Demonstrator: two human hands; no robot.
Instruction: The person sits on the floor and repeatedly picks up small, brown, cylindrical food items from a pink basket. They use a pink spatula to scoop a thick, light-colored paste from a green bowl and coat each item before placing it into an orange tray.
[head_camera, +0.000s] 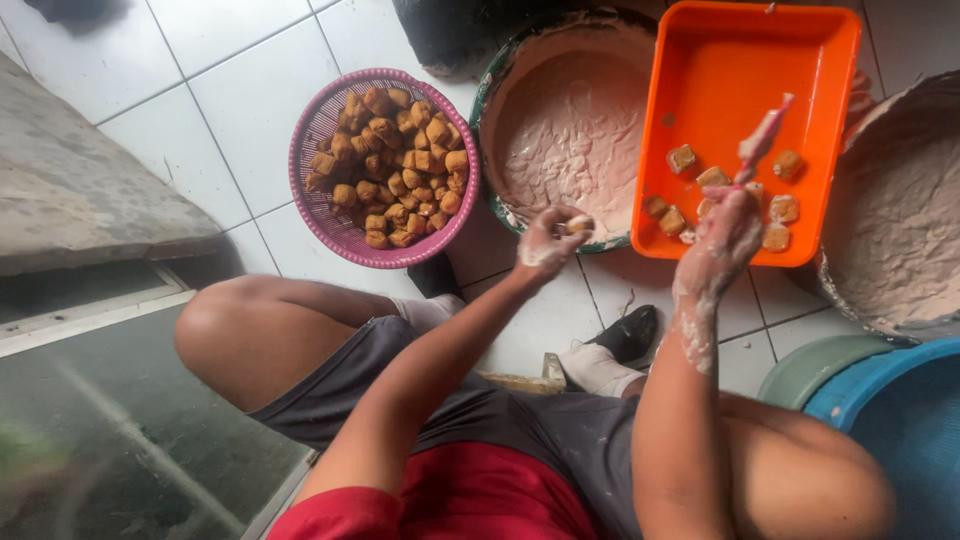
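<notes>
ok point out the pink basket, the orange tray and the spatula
pink basket (312, 140), head view, bare left wall
orange tray (740, 60), head view, bare floor
spatula (762, 135), head view, coated blade above the right hand (725, 235)

floor: white square tiles (200, 110), grey grout | left: grey concrete slab (70, 190) | light: soft daylight

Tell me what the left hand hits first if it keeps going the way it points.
The left hand, holding a tofu piece, points up and slightly right toward the batter bowl. It would likely meet that bowl's near rim first, though depth is hard to judge from above.
</notes>
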